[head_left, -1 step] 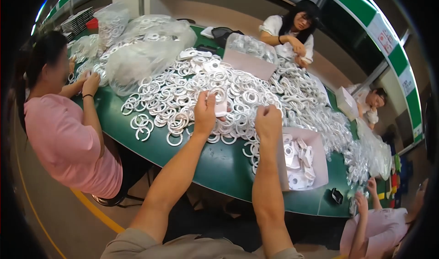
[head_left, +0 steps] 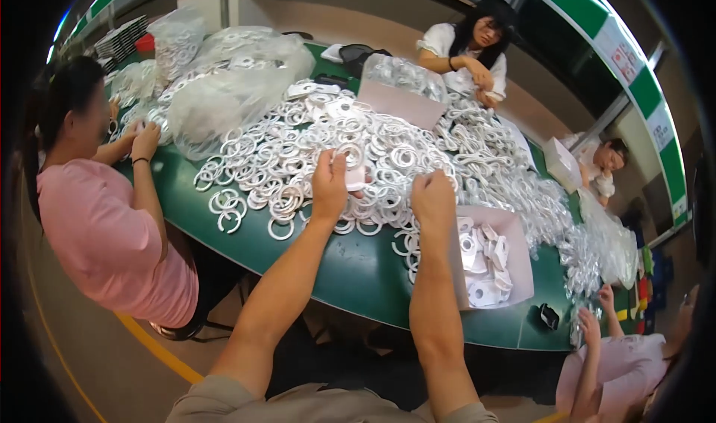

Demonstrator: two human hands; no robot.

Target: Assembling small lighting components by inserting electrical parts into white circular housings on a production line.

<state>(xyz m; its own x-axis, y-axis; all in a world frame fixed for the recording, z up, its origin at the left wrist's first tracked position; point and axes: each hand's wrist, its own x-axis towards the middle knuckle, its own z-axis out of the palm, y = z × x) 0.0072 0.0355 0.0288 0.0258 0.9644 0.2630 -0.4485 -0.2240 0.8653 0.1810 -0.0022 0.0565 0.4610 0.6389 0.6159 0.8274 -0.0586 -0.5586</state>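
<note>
The left hand [head_left: 330,188] pinches a white ring-faced plastic piece [head_left: 356,178] between thumb and fingers, above the near side of a heap of white split rings [head_left: 261,171]. The grip lies along one side of the piece, probably so that its round face stays uncovered and turned up to the wearer. The right hand [head_left: 434,197] is curled with its fingers pressed together, a little apart from the piece; whether something small sits between its fingertips is hidden. Both forearms cross the near edge of the green desk [head_left: 350,270], and the heap lies back from that edge, which likely gives the arms room.

An open pale carton [head_left: 520,248] stands just beside the right forearm, toward the desk's near right corner. Its walls seem meant to keep the flat white parts [head_left: 488,285] inside from mixing with the loose rings, and it is within easy reach of the right hand. Bundled white cords [head_left: 477,143] lie beyond the carton, apparently kept as a separate lot. A large clear plastic bag [head_left: 205,117] rests toward the left end, probably to hold more parts together.

Compared with the earlier frame, the whole view has slid slightly left. The left hand's pinch and the right hand's curl look the same, and the carton and heap keep their places on the desk.
</note>
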